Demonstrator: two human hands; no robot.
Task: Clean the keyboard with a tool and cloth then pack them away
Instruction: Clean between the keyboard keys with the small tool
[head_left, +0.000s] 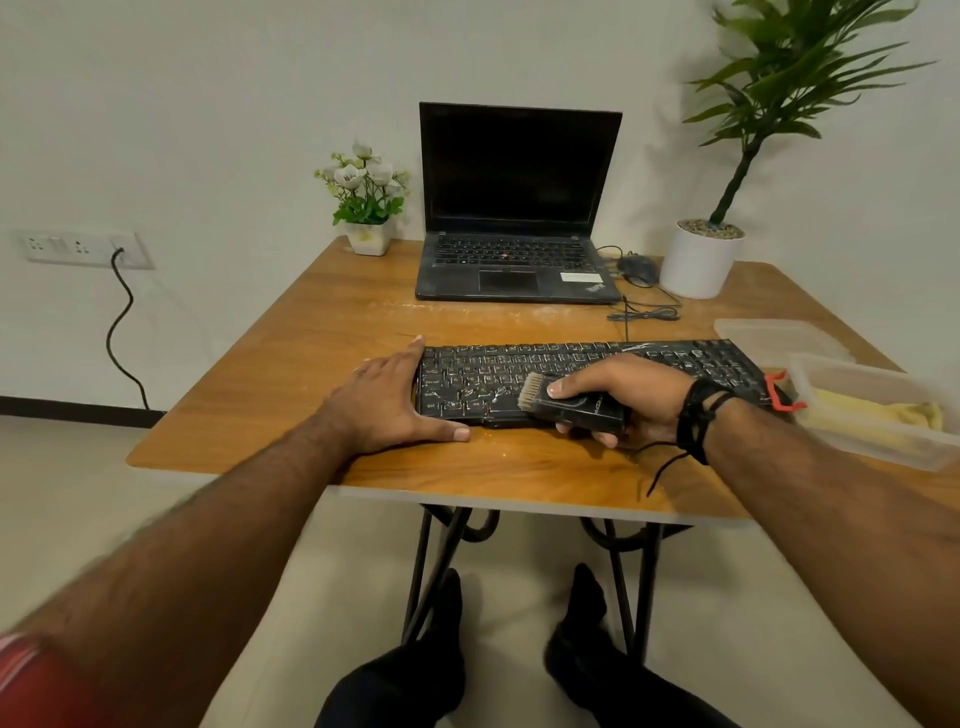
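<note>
We are standing at a wooden table (322, 317) and looking down over its near edge, with our feet showing below beside the black metal legs. The keyboard (597, 366) is lying across the table near that front edge, its left end well in from the table's left edge, with bare wood lying to the left and between it and the laptop (511, 208) at the back. At the right, room is tighter: the keyboard's right end is sitting just beside a clear plastic container (878, 415) holding a yellow cloth (872, 410), with a red piece (779, 392) between them and a flat clear lid (774, 335) behind. A mouse (638, 268) and its loose cable are lying between the laptop and a white pot with a tall plant (698, 262); a small flower pot (368, 208) is occupying the back left corner.

Our left hand (392, 402) is lying flat and released, fingers straight along the keyboard's left end, thumb stretched along its front edge on the wood. Our right hand (623, 400) is grasping a black cleaning brush (571, 405), thumb on top and fingers curled beneath, holding it over the keyboard's lower left rows with the pale bristles pointing left. We cannot tell whether the bristles are touching the keys. Black cords are circling the right wrist.
</note>
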